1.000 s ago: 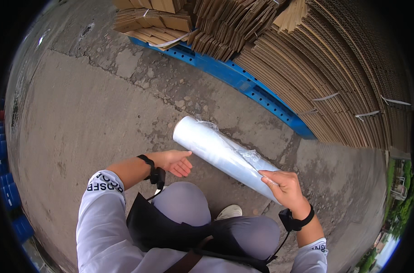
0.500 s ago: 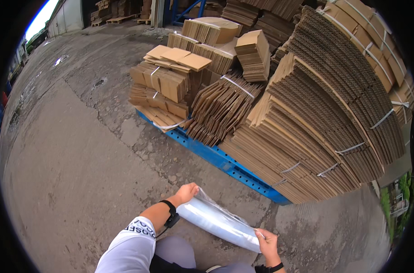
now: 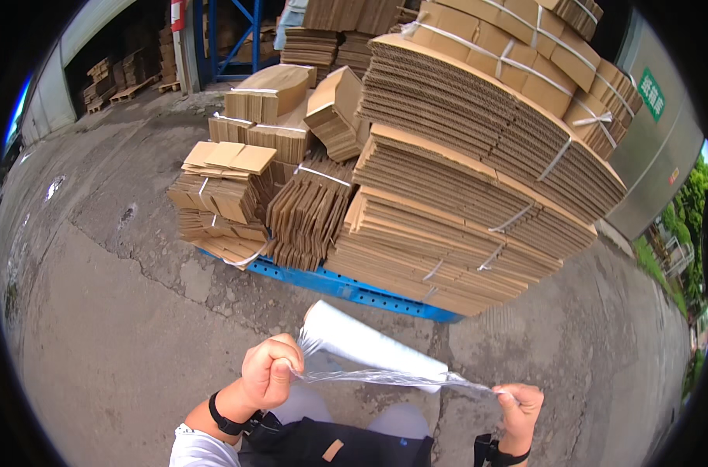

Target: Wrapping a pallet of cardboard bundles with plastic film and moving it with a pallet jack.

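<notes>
A roll of clear stretch film (image 3: 373,342) is in front of my knees, over the concrete. Its loose end is drawn out toward me and gathered into a thin strand between my hands. My left hand (image 3: 270,370) is closed in a fist round the film at the left end. Off the roll's right end, my right hand (image 3: 520,405) pinches the other side of the stretched film between thumb and fingers. Neither hand grips the roll's body. Whether the roll touches the ground cannot be told.
Beyond the roll stands a blue pallet (image 3: 354,292) loaded with strapped stacks of flattened cardboard (image 3: 463,226). Smaller cardboard bundles (image 3: 222,194) fill its left side. Cracked concrete ground (image 3: 113,335) lies to the left. A grey metal wall (image 3: 657,163) rises at the far right.
My hands have moved off the roll toward me and further apart, pulling the film's edge away from it. The view has turned, so the pallet sits further left.
</notes>
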Tool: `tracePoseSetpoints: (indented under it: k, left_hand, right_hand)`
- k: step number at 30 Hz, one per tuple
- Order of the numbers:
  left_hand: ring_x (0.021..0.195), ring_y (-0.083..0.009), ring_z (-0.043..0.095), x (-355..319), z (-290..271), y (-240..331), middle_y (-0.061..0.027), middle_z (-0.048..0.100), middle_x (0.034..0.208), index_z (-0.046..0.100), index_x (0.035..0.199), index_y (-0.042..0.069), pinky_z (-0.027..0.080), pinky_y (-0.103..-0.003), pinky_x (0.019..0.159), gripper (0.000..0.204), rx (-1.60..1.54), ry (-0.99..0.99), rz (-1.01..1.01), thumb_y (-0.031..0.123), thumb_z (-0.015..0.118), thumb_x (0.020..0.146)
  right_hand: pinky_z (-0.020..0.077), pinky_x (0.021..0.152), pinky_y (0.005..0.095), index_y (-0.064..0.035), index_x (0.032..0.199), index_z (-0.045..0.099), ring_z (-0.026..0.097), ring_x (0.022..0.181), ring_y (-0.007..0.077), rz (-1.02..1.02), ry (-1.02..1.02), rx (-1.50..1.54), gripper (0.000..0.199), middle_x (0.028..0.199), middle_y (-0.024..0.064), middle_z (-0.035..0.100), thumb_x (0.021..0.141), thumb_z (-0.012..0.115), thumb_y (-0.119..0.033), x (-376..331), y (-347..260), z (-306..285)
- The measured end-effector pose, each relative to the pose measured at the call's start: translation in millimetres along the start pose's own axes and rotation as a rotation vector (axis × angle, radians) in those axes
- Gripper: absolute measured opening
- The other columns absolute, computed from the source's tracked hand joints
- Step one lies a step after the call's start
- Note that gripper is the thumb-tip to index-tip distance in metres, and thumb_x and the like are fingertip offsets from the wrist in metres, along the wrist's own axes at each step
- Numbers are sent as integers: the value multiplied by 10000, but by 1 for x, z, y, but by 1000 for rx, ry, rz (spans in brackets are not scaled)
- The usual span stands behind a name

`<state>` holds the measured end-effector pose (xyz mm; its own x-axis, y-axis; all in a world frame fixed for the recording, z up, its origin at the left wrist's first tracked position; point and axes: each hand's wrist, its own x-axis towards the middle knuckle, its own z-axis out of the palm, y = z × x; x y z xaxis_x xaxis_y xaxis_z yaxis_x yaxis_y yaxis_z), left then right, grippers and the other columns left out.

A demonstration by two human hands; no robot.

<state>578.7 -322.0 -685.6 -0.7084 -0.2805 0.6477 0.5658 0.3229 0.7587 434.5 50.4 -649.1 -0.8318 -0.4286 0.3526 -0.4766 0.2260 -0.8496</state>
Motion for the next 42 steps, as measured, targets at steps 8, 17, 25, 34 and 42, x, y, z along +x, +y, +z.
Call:
tracePoseSetpoints:
  k: [8, 17, 25, 34, 42]
  left_hand:
    - [429, -196, 551, 84, -42, 139, -98, 530, 656, 543, 817, -9, 410, -290, 378, 143, -909, -492, 356, 111, 556, 893]
    - [855, -152, 459, 129, 31, 86, -62, 418, 989, 379, 1115, 110, 365, -286, 709, 802, -687, -439, -109, 563, 796, 601]
    - [845, -99, 547, 91, 161, -14, -45, 578, 1037, 408, 1296, 81, 448, -264, 704, 745, -303, -812, -749, 194, 833, 694]
    - [672, -137, 539, 149, 189, -26, -55, 582, 776, 701, 935, 85, 416, -257, 527, 145, 454, -190, -135, 144, 712, 803]
    - [804, -58, 474, 174, 212, -27, 11, 504, 869, 552, 1089, 21, 422, -226, 695, 249, -228, -597, -597, 164, 622, 897]
  right_hand:
    - [289, 382, 240, 43, 805, 681, 436, 374, 116, -661, -406, 329, 157, 497, 31, 503, 772, 739, -99, 10, -147, -73]
    - [256, 357, 276, 80, 806, 645, 442, 363, 129, -552, -225, 992, 156, 504, 85, 537, 799, 689, -70, 34, -119, -29]
    - [419, 498, 243, 94, 833, 662, 566, 528, 164, -144, -378, 958, 191, 653, 125, 629, 799, 688, -92, 73, -31, -28]
    - [339, 601, 164, 32, 888, 636, 484, 694, 31, 16, 327, 230, 225, 792, 2, 602, 733, 772, -57, 159, 86, -56]
    - [443, 673, 310, -7, 758, 557, 546, 788, 182, -101, -321, 924, 359, 919, 121, 574, 734, 781, -286, 192, 117, -67]
